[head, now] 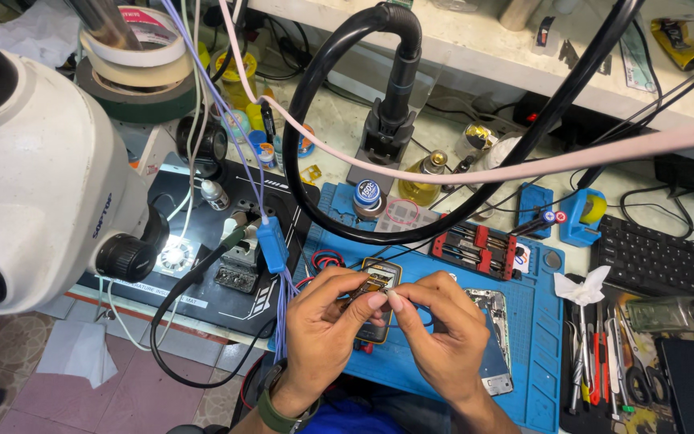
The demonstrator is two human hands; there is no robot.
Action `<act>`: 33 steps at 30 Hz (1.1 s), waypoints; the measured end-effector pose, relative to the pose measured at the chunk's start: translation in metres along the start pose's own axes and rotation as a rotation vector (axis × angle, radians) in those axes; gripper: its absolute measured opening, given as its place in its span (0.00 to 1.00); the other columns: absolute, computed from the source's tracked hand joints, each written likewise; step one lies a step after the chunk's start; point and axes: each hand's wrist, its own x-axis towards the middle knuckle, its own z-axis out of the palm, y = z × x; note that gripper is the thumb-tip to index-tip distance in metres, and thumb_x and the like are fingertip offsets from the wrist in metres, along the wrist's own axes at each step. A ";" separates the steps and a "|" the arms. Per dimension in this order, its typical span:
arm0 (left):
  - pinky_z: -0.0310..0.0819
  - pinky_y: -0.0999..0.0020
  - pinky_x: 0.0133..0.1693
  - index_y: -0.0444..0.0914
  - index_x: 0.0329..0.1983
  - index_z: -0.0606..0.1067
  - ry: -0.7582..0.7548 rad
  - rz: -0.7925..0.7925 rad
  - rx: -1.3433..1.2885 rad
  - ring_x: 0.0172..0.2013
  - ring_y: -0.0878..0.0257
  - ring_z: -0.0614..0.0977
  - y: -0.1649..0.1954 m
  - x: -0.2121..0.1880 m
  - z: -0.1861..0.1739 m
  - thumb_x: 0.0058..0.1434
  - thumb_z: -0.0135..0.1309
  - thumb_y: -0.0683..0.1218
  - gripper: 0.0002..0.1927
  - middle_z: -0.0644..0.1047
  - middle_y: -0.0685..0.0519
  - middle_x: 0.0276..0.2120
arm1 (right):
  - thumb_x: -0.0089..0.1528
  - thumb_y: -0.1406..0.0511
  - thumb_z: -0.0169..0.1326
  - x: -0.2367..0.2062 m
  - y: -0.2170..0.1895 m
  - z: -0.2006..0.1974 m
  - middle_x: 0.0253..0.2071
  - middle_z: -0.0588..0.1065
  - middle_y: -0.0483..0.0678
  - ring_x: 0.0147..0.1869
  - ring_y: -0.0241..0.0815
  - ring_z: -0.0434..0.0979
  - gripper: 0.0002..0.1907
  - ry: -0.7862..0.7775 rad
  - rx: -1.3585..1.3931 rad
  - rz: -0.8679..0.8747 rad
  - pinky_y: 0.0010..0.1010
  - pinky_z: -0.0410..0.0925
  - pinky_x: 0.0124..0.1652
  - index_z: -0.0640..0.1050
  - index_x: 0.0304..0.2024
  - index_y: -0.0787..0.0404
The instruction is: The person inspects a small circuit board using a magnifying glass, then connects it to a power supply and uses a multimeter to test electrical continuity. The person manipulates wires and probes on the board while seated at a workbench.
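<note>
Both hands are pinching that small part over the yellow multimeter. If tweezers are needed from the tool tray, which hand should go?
Probably the right hand: the tool tray with tweezers lies on its side, just past the blue mat. The left hand sits farther away, by the multimeter.

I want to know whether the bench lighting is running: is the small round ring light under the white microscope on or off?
On. The round ring light glows bright white beneath the white microscope.
</note>
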 end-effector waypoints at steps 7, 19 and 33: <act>0.86 0.72 0.37 0.26 0.49 0.77 -0.014 0.011 0.017 0.36 0.65 0.85 0.004 -0.003 0.003 0.66 0.58 0.36 0.10 0.78 0.47 0.42 | 0.59 0.74 0.63 -0.003 -0.001 -0.003 0.33 0.76 0.48 0.35 0.35 0.75 0.07 0.002 -0.015 0.008 0.23 0.66 0.33 0.82 0.41 0.68; 0.84 0.72 0.38 0.27 0.48 0.77 -0.055 0.086 0.050 0.37 0.65 0.84 0.008 -0.007 0.001 0.66 0.58 0.36 0.09 0.77 0.47 0.42 | 0.59 0.74 0.63 -0.005 -0.009 -0.004 0.35 0.77 0.49 0.36 0.36 0.75 0.07 -0.005 0.001 -0.023 0.23 0.67 0.34 0.82 0.41 0.68; 0.79 0.71 0.42 0.33 0.46 0.80 -0.178 0.371 0.237 0.40 0.62 0.83 0.010 -0.012 -0.010 0.64 0.63 0.37 0.08 0.81 0.48 0.41 | 0.57 0.79 0.63 -0.013 -0.021 -0.005 0.37 0.77 0.54 0.41 0.46 0.84 0.12 0.038 -0.111 -0.431 0.34 0.79 0.41 0.79 0.43 0.72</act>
